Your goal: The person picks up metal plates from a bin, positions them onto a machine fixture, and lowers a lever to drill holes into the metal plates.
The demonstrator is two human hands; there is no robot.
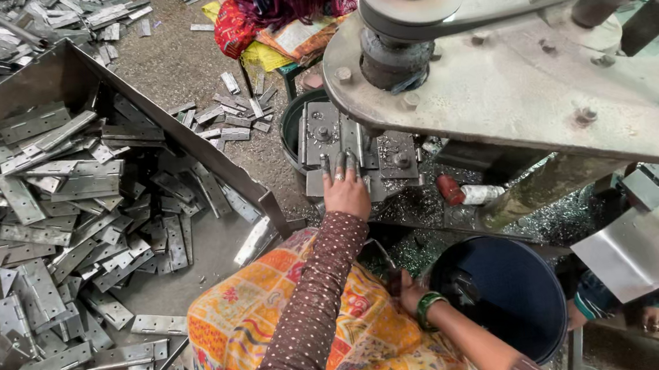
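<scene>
Reaching forward: the left hand (345, 190) lies with fingers spread flat on a metal plate (358, 142) in the press machine (531, 71).
Right hand (409, 291): low by the dark blue bucket (501, 293), apparently curled; grip unclear.
Tray (202, 154): heaped with metal hinges (59, 207), at left.

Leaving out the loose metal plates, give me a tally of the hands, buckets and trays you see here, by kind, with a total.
Hands of the person: 2, the left hand on the grey metal press die, the right hand by the dark blue round plastic bucket.
Dark blue buckets: 1.
Big grey sheet-metal trays of hinge plates: 1.
Total: 4.
</scene>
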